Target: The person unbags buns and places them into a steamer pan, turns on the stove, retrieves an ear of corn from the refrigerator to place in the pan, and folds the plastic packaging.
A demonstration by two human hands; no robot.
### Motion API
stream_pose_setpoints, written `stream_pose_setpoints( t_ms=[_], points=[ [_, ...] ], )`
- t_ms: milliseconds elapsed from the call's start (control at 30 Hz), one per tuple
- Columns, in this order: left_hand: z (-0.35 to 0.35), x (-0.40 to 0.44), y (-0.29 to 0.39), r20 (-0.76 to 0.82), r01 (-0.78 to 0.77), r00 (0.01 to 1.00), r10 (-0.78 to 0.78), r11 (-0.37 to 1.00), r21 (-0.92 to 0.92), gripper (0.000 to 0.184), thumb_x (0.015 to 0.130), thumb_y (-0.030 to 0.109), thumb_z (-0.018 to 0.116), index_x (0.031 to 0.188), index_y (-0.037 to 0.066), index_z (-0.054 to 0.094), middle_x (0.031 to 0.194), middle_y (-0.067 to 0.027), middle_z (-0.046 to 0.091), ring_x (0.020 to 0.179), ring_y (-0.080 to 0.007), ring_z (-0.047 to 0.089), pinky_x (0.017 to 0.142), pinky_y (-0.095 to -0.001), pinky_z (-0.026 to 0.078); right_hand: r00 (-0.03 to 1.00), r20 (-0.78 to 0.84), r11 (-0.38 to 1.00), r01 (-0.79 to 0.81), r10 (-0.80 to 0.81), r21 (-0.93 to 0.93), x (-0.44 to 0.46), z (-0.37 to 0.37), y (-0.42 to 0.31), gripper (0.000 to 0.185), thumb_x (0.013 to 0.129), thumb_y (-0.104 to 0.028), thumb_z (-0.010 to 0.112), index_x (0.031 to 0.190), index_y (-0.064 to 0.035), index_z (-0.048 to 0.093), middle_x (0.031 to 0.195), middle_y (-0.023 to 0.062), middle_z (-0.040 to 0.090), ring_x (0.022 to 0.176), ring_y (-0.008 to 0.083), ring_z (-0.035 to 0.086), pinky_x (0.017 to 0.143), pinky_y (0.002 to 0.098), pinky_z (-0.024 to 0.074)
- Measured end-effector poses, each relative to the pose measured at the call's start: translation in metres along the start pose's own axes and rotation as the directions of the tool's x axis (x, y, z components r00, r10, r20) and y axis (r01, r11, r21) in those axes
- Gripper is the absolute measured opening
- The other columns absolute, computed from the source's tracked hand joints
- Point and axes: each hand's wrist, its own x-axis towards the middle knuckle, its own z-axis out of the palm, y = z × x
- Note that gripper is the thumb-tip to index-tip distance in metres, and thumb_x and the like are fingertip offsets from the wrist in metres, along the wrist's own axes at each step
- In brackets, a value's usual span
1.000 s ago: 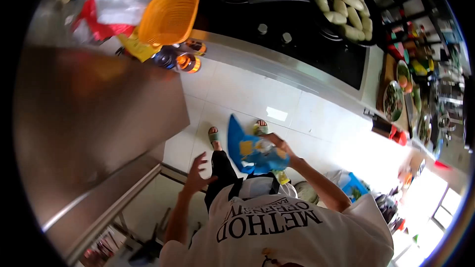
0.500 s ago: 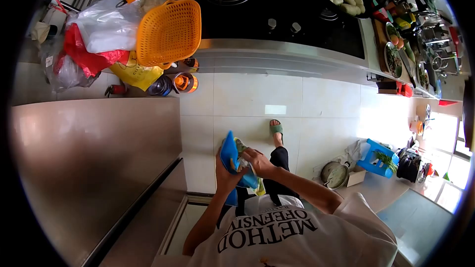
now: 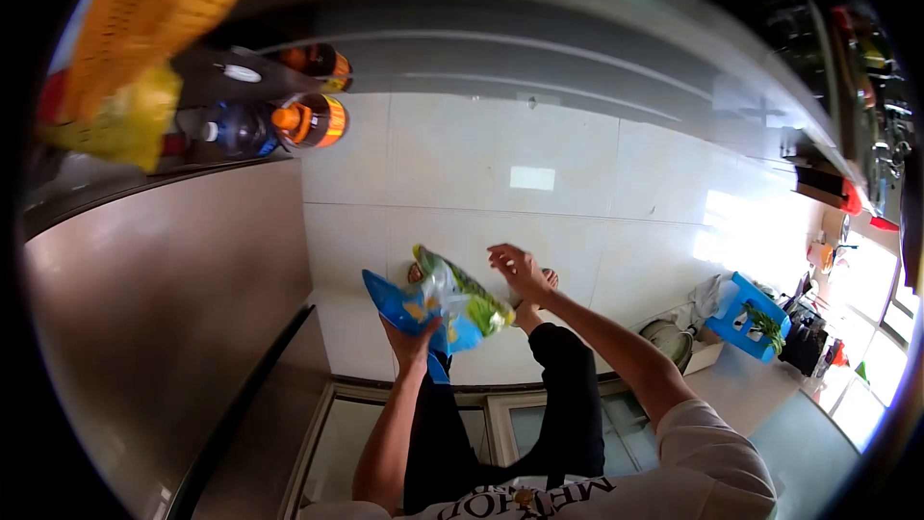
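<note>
My left hand grasps the crinkled blue-and-green plastic packaging low down, likely to steady it, my right hand released beside it.

white T-shirt | black lettering | short sleeves | black trousers
</note>
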Motion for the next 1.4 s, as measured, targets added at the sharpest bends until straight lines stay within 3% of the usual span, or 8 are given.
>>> stream_pose_setpoints(
  t_ms=[233, 333, 500, 600, 733, 900, 1133, 1400],
  points=[
    [0.056, 0.114, -0.115, 0.147, -0.008, 0.989, -0.013, 0.990, 0.143, 0.068, 0.077, -0.013, 0.056, 0.140, 0.006, 0.038, 0.128, -0.0113, 0.048, 0.117, -0.0245, 0.050, 0.102, -0.0360, 0.039, 0.968, -0.228, 0.985, -0.136, 0.109, -0.108, 0.100, 0.003, 0.230, 0.022, 0.088, 0.003, 0.059, 0.109, -0.0007, 0.063, 0.084, 0.0100, 0.066, 0.075, 0.0186, 0.068, 0.069, 0.0302, 0.0576],
    [0.048, 0.152, -0.142, 0.331, -0.295, 0.935, 0.128, 0.801, 0.521, 0.070, 0.076, -0.012, 0.056, 0.140, 0.006, 0.038, 0.125, -0.0152, 0.047, 0.115, -0.0294, 0.051, 0.101, -0.0360, 0.041, 0.942, -0.335, 0.988, -0.024, -0.028, -0.150, 0.151, 0.007, 0.287, 0.022, 0.084, -0.001, 0.064, 0.106, -0.0034, 0.064, 0.092, 0.0121, 0.065, 0.078, 0.0234, 0.066, 0.068, 0.0341, 0.0557],
    [0.064, 0.188, -0.077, 0.511, -0.234, 0.820, -0.258, 0.664, 0.710, 0.077, 0.073, -0.008, 0.059, 0.145, 0.005, 0.034, 0.123, -0.0221, 0.049, 0.111, -0.0367, 0.054, 0.095, -0.0405, 0.047, 0.950, -0.285, 0.948, 0.035, -0.130, -0.316, 0.222, 0.000, 0.325, 0.028, 0.077, -0.005, 0.072, 0.105, -0.0071, 0.065, 0.093, 0.0106, 0.062, 0.088, 0.0296, 0.061, 0.075, 0.0395, 0.0507],
    [0.078, 0.215, -0.079, 0.697, -0.401, 0.669, -0.257, 0.665, 0.630, 0.077, 0.073, -0.007, 0.061, 0.144, 0.003, 0.034, 0.125, -0.0244, 0.052, 0.112, -0.0357, 0.057, 0.091, -0.0403, 0.050, 0.931, -0.154, 0.856, 0.228, -0.332, -0.464, 0.250, -0.006, 0.342, 0.025, 0.076, -0.007, 0.073, 0.100, -0.0077, 0.065, 0.091, 0.0080, 0.062, 0.088, 0.0278, 0.060, 0.069, 0.0387, 0.0508],
    [0.102, 0.242, -0.087, 0.633, -0.336, 0.629, -0.451, 0.576, 0.745, 0.080, 0.074, 0.000, 0.063, 0.145, 0.001, 0.027, 0.112, -0.0272, 0.062, 0.100, -0.0397, 0.064, 0.088, -0.0417, 0.051, 0.915, -0.095, 0.817, 0.299, -0.393, -0.493, 0.261, -0.011, 0.346, 0.016, 0.075, -0.008, 0.073, 0.088, -0.0078, 0.062, 0.086, 0.0053, 0.060, 0.083, 0.0261, 0.060, 0.063, 0.0385, 0.0505],
    [0.137, 0.255, -0.122, 0.771, -0.523, 0.507, -0.386, 0.574, 0.631, 0.081, 0.075, 0.003, 0.065, 0.146, 0.001, 0.026, 0.111, -0.0259, 0.063, 0.096, -0.0375, 0.066, 0.089, -0.0405, 0.051, 0.874, -0.067, 0.788, 0.399, -0.482, -0.468, 0.265, -0.015, 0.352, 0.011, 0.077, -0.007, 0.071, 0.079, -0.0078, 0.060, 0.082, 0.0051, 0.058, 0.078, 0.0260, 0.061, 0.061, 0.0387, 0.0500],
    [0.180, 0.255, -0.143, 0.789, -0.505, 0.333, -0.516, 0.610, 0.611, 0.082, 0.075, 0.001, 0.064, 0.147, 0.001, 0.025, 0.114, -0.0247, 0.062, 0.099, -0.0344, 0.066, 0.091, -0.0384, 0.050, 0.929, 0.002, 0.793, 0.318, -0.371, -0.520, 0.272, -0.017, 0.345, 0.003, 0.081, -0.007, 0.065, 0.081, -0.0062, 0.062, 0.082, 0.0063, 0.061, 0.076, 0.0267, 0.062, 0.060, 0.0380, 0.0483],
    [0.179, 0.276, -0.186, 0.912, -0.426, 0.236, -0.335, 0.808, 0.406, 0.079, 0.076, 0.001, 0.065, 0.145, 0.002, 0.026, 0.119, -0.0197, 0.060, 0.103, -0.0254, 0.063, 0.092, -0.0361, 0.050, 0.890, -0.133, 0.836, 0.346, -0.436, -0.425, 0.328, 0.011, 0.300, 0.004, 0.080, -0.011, 0.068, 0.076, -0.0101, 0.066, 0.080, 0.0043, 0.061, 0.070, 0.0269, 0.059, 0.058, 0.0376, 0.0449]
  ],
)
